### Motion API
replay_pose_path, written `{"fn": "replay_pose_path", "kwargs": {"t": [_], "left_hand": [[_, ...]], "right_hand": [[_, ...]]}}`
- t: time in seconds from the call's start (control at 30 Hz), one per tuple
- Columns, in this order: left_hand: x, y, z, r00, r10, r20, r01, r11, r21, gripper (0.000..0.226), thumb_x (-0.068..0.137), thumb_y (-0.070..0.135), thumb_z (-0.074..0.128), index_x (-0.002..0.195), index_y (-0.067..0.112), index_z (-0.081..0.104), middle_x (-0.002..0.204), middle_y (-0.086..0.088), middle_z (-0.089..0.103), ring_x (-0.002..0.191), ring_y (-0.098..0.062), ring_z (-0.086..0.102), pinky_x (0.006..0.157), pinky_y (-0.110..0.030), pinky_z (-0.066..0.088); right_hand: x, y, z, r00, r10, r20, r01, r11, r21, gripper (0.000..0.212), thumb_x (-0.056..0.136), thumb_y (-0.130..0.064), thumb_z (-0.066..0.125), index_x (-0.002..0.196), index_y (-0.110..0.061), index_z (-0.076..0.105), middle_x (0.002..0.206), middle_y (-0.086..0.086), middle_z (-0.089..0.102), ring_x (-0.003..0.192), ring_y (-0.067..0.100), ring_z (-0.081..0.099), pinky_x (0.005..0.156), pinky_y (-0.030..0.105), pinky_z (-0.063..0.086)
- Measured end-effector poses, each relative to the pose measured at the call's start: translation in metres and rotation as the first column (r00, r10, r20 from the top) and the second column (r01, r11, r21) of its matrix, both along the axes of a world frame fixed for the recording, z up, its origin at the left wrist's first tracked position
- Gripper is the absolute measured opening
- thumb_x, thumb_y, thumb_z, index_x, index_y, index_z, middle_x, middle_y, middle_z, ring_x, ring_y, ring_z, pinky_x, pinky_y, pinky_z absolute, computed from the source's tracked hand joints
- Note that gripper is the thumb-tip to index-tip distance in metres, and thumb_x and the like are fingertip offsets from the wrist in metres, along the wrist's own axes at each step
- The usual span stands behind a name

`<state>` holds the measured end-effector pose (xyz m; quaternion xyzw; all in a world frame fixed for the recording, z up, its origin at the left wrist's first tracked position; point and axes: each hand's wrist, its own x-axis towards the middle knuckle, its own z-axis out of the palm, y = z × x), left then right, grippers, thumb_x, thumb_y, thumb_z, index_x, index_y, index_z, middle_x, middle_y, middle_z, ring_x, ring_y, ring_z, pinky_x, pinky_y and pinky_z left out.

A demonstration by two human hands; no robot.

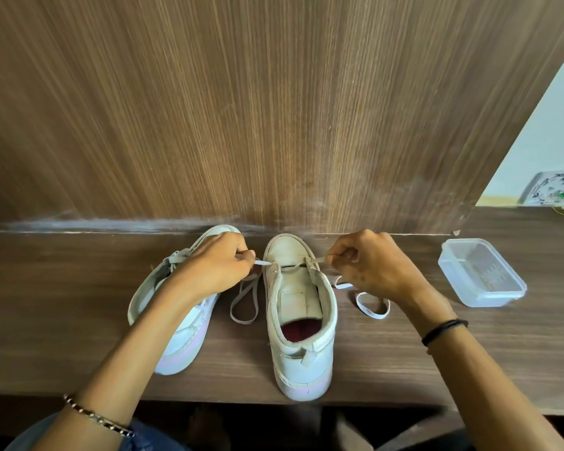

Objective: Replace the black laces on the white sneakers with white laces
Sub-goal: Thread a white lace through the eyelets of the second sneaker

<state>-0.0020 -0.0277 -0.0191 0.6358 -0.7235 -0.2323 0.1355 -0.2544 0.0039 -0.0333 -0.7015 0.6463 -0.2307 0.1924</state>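
Note:
Two white sneakers stand on a wooden shelf. The right sneaker point(302, 320) is upright, toe toward the wall, with a white lace point(287, 267) threaded across its lowest eyelets. My left hand point(215, 268) pinches the lace's left end beside the toe. My right hand point(368, 265) pinches the right end. Slack lace loops lie on the wood between the shoes point(245, 301) and to the right point(372, 307). The left sneaker point(183, 333) leans on its side, partly hidden under my left forearm. No black lace is visible.
A clear, empty plastic container point(482, 271) sits on the shelf at the right. A tall wooden panel point(274, 109) rises directly behind the shoes. The shelf's front edge point(372, 398) runs just below the sneakers' heels. A white socket plate point(554, 187) is at far right.

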Motion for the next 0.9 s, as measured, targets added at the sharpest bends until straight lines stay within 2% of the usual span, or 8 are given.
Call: {"fn": "replay_pose_path", "kwargs": {"t": [0.1, 0.27, 0.4, 0.5, 0.6, 0.73, 0.83, 0.9], "left_hand": [[0.002, 0.002, 0.003, 0.998, 0.046, 0.048, -0.044, 0.998, -0.033, 0.027, 0.097, 0.022, 0.052, 0.073, 0.01, 0.047, 0.071, -0.007, 0.048, 0.069, -0.026, 0.044, 0.061, -0.036, 0.035], [0.0, 0.006, 0.006, 1.0, 0.005, 0.007, -0.005, 1.0, -0.006, 0.024, 0.098, 0.023, 0.053, 0.079, 0.009, 0.056, 0.072, 0.0, 0.052, 0.069, -0.021, 0.046, 0.061, -0.033, 0.035], [-0.004, 0.008, 0.005, 0.994, -0.055, -0.094, 0.065, 0.993, 0.097, 0.02, 0.101, 0.024, 0.05, 0.1, 0.025, 0.07, 0.103, -0.005, 0.074, 0.101, -0.023, 0.066, 0.089, -0.039, 0.052], [-0.005, 0.008, -0.001, 0.986, -0.086, -0.141, 0.101, 0.989, 0.104, 0.018, 0.101, 0.039, 0.057, 0.098, 0.029, 0.071, 0.104, -0.007, 0.075, 0.104, -0.025, 0.068, 0.098, -0.047, 0.052], [-0.005, 0.006, -0.004, 0.977, -0.09, -0.195, 0.113, 0.987, 0.111, 0.018, 0.1, 0.038, 0.061, 0.098, 0.023, 0.071, 0.1, -0.012, 0.075, 0.098, -0.028, 0.069, 0.098, -0.051, 0.052], [-0.005, 0.003, -0.005, 0.959, -0.054, -0.279, 0.104, 0.98, 0.168, 0.019, 0.099, 0.033, 0.066, 0.097, 0.015, 0.071, 0.103, -0.022, 0.072, 0.081, -0.016, 0.059, 0.08, -0.039, 0.052], [-0.006, 0.004, -0.001, 0.954, -0.006, -0.3, 0.074, 0.974, 0.215, 0.023, 0.095, 0.033, 0.071, 0.098, 0.01, 0.073, 0.081, -0.014, 0.066, 0.054, -0.001, 0.048, 0.056, -0.014, 0.039], [-0.006, 0.003, -0.001, 0.937, 0.039, -0.346, 0.049, 0.97, 0.24, 0.025, 0.093, 0.031, 0.074, 0.096, 0.007, 0.075, 0.068, -0.003, 0.052, 0.039, -0.002, 0.032, 0.042, -0.014, 0.027]], "right_hand": [[-0.005, 0.004, 0.005, 0.997, -0.051, 0.059, 0.049, 0.998, 0.044, 0.016, 0.091, -0.018, 0.065, 0.079, -0.021, 0.076, 0.074, -0.007, 0.073, 0.077, 0.011, 0.067, 0.07, 0.018, 0.053], [0.001, 0.008, 0.008, 0.978, -0.061, 0.199, 0.046, 0.996, 0.08, 0.016, 0.094, -0.022, 0.062, 0.084, -0.017, 0.074, 0.081, -0.003, 0.075, 0.08, 0.011, 0.068, 0.069, 0.021, 0.054], [0.004, 0.006, 0.007, 0.961, -0.04, 0.275, 0.005, 0.992, 0.127, 0.011, 0.095, -0.018, 0.061, 0.1, -0.019, 0.07, 0.084, -0.003, 0.077, 0.082, 0.013, 0.073, 0.078, 0.029, 0.059], [0.007, 0.005, 0.004, 0.963, 0.04, 0.265, -0.074, 0.99, 0.12, 0.009, 0.097, -0.024, 0.065, 0.104, -0.023, 0.071, 0.084, -0.006, 0.078, 0.079, 0.008, 0.073, 0.078, 0.028, 0.059], [0.011, 0.004, 0.001, 0.973, 0.096, 0.211, -0.116, 0.99, 0.085, 0.006, 0.097, -0.024, 0.07, 0.097, -0.024, 0.076, 0.085, -0.009, 0.077, 0.078, 0.008, 0.073, 0.075, 0.028, 0.061], [0.011, 0.002, 0.0, 0.979, 0.057, 0.194, -0.072, 0.995, 0.072, 0.005, 0.093, -0.027, 0.075, 0.092, -0.024, 0.078, 0.082, -0.012, 0.076, 0.074, 0.0, 0.07, 0.067, 0.013, 0.054], [0.01, 0.0, 0.001, 0.98, 0.023, 0.199, -0.041, 0.995, 0.086, 0.007, 0.09, -0.032, 0.078, 0.088, -0.025, 0.079, 0.08, -0.011, 0.077, 0.076, -0.003, 0.069, 0.067, 0.008, 0.051], [0.01, 0.0, 0.0, 0.982, 0.007, 0.191, -0.021, 0.997, 0.072, 0.007, 0.089, -0.033, 0.078, 0.086, -0.027, 0.079, 0.079, -0.009, 0.076, 0.077, -0.001, 0.069, 0.069, 0.01, 0.052]]}}
